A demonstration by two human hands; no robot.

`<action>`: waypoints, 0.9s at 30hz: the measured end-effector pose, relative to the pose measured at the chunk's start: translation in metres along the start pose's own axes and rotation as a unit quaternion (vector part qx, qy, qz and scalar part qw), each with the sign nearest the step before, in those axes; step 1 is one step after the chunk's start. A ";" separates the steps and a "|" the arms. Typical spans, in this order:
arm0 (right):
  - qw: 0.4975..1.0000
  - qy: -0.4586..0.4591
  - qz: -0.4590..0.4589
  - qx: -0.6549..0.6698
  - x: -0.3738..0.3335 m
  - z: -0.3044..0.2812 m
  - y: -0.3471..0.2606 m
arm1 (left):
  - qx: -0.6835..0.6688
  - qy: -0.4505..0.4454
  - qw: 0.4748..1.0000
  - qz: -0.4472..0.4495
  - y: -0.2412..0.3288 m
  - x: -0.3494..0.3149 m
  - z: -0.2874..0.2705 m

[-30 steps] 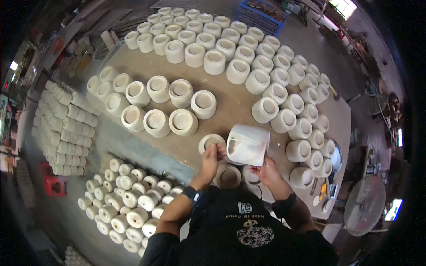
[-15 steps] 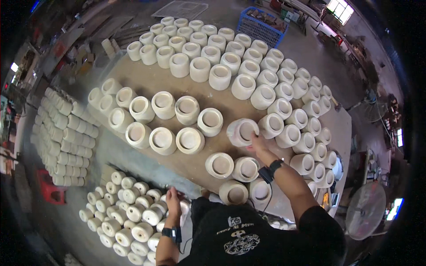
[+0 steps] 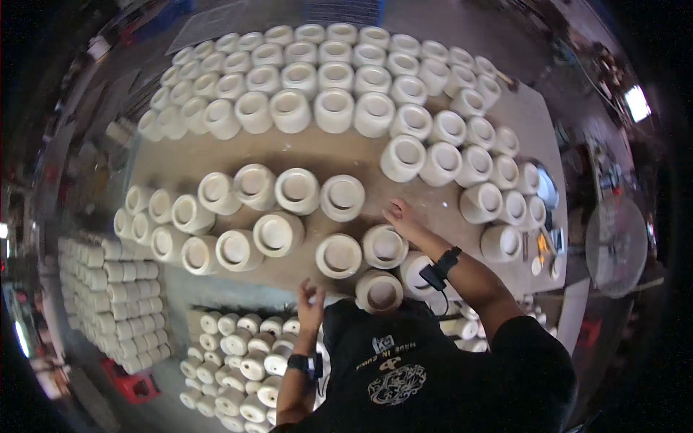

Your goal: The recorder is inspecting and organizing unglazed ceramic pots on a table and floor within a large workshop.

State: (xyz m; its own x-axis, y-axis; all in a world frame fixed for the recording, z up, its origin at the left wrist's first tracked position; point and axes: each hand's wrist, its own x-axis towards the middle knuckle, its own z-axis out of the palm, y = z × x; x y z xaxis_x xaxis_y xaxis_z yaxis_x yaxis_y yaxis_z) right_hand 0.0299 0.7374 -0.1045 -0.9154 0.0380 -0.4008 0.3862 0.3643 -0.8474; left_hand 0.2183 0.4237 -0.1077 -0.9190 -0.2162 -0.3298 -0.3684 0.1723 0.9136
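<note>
My right hand [image 3: 401,216] is over the brown tabletop [image 3: 339,159], fingers apart and holding nothing. Just left of it, a chalky white, cup-shaped piece [image 3: 343,198] with a round recess in its top stands upright at the right end of a row. Two similar pieces, one [image 3: 338,255] and another [image 3: 385,246], sit nearer me, with a third [image 3: 379,291] against my shirt. My left hand [image 3: 310,304] hovers by the table's near edge, empty, its fingers loosely curled and apart. Each wrist wears a black strap with a small device.
Several rows of the same white pieces [image 3: 333,110] fill the far side of the table. Below the near edge lie stacked white rounds [image 3: 253,366]; more are piled at left [image 3: 133,303] beside a red stool [image 3: 133,382]. A round fan [image 3: 617,245] stands at right.
My right hand has let go of the white piece, which now stands at the row's end. My left hand has risen toward the table edge, and the view has turned.
</note>
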 end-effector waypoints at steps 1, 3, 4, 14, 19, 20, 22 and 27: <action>0.991 0.033 -0.047 -0.120 -0.027 -0.020 -0.015 | 0.011 0.003 1.000 0.006 -0.003 0.017 0.007; 0.949 0.104 -0.120 -0.271 -0.066 -0.051 0.005 | 0.027 -0.020 0.999 0.019 0.016 0.046 0.020; 0.950 0.121 -0.105 -0.267 -0.087 -0.060 0.024 | -0.029 -0.071 0.995 -0.057 0.043 0.059 0.027; 0.995 -0.015 0.084 -0.044 -0.168 -0.074 0.077 | -0.084 -0.172 0.964 -0.185 0.053 0.075 0.058; 0.961 0.011 -0.099 -0.258 -0.164 -0.069 0.041 | 0.044 -0.038 0.998 0.012 0.015 0.084 0.052; 0.960 0.003 -0.107 -0.257 -0.157 -0.068 0.030 | 0.134 -0.022 0.987 0.082 0.018 0.069 0.058; 0.921 -0.106 -0.127 -0.353 -0.143 -0.075 0.022 | 0.322 0.023 0.921 0.219 0.102 0.026 0.098; 0.912 -0.210 -0.198 -0.290 -0.088 -0.052 0.033 | 0.512 -0.107 0.828 0.202 0.115 -0.013 0.096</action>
State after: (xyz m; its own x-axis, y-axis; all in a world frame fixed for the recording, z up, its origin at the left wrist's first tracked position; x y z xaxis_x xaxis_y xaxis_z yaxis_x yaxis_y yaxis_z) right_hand 0.1174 0.7941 -0.0793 -0.7988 -0.5190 -0.3041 -0.2028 0.7083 -0.6762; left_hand 0.1741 0.5389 -0.0215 -0.9601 0.2130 -0.1813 0.1485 0.9374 0.3149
